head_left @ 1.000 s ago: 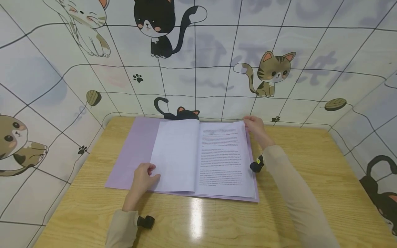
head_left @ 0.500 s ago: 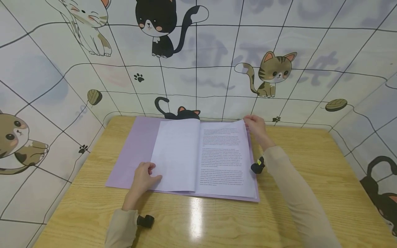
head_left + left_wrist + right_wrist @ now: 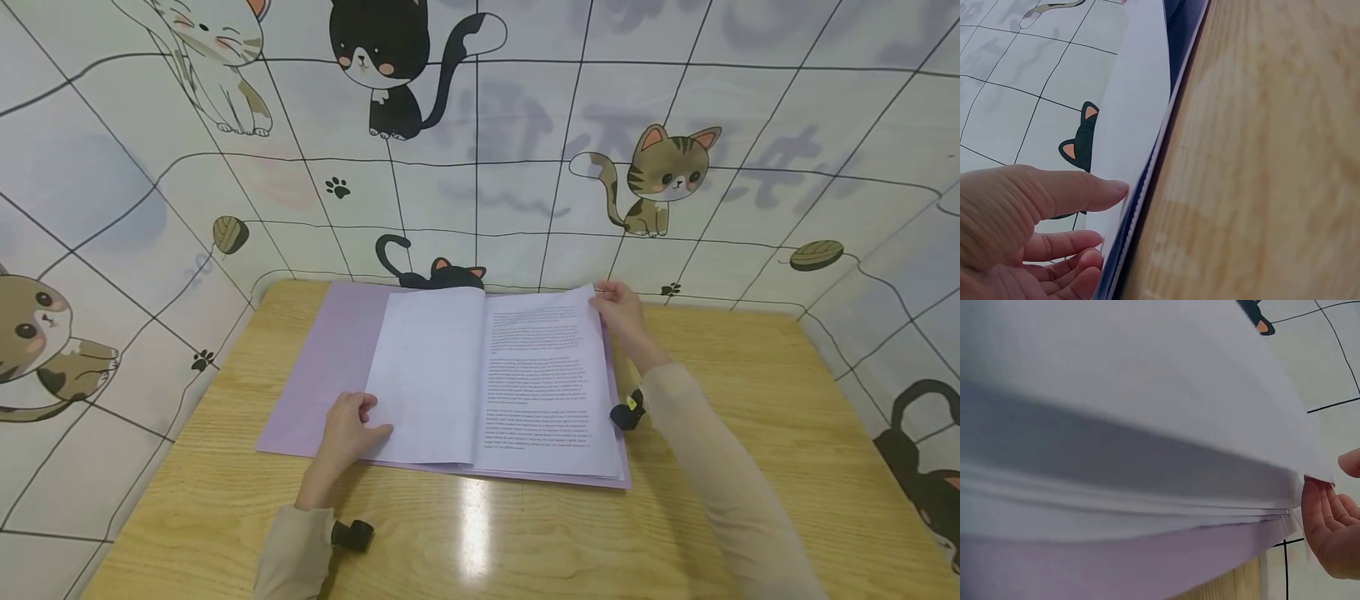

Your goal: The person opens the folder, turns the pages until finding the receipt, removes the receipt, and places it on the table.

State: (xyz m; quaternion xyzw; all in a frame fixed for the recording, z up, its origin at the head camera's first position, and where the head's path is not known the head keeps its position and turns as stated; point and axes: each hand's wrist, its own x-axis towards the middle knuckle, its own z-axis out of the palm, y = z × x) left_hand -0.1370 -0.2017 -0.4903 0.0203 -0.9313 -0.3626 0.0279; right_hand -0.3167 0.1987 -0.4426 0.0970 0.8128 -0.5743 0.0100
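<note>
An opened document with white pages lies in a purple folder (image 3: 315, 367) in the head view. Its left page (image 3: 427, 375) looks blank, and the right page (image 3: 536, 375) carries printed text. My left hand (image 3: 347, 429) rests at the left page's outer edge. In the left wrist view the left thumb lies on the paper, while the other fingers bend beside its edge. At the top right corner is my right hand (image 3: 621, 312). The right wrist view shows its fingers (image 3: 1319, 500) under the raised page corner, the thumb a little apart from the sheet.
The wooden table (image 3: 750, 433) extends on both sides of the folder and in front of it. A white wall covering (image 3: 517, 192) with cat drawings rises right behind the folder. More sheets (image 3: 1210, 509) lie beneath the raised page.
The right page's top corner has lifted slightly higher, with my right hand shifting a little rightward. My left hand stays in place at the left page.
</note>
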